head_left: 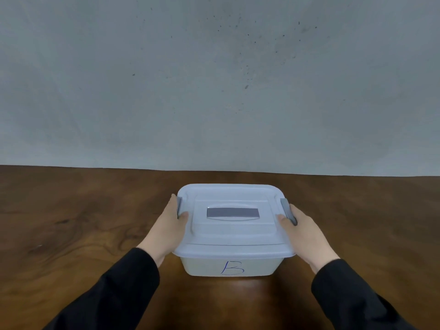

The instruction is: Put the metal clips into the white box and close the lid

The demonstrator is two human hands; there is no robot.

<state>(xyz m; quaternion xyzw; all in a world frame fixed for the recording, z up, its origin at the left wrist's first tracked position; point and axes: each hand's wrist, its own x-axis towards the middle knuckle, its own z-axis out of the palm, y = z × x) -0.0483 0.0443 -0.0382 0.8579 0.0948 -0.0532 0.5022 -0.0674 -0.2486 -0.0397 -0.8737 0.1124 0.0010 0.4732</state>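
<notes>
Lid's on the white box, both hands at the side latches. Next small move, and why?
Probably press both grey latches down against the box walls to lock the lid. The lid already sits on the white box, the left hand is on the left latch and the right hand on the right latch. No metal clips show on the table.

Lid [231,232] hides box contents (clips unseen); fingers tucked behind latches.

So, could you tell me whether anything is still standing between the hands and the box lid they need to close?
Nothing visible does. The left hand and right hand already rest on the grey latches at either side of the lid, which sits on the white box. No metal clips are visible on the table.
</notes>
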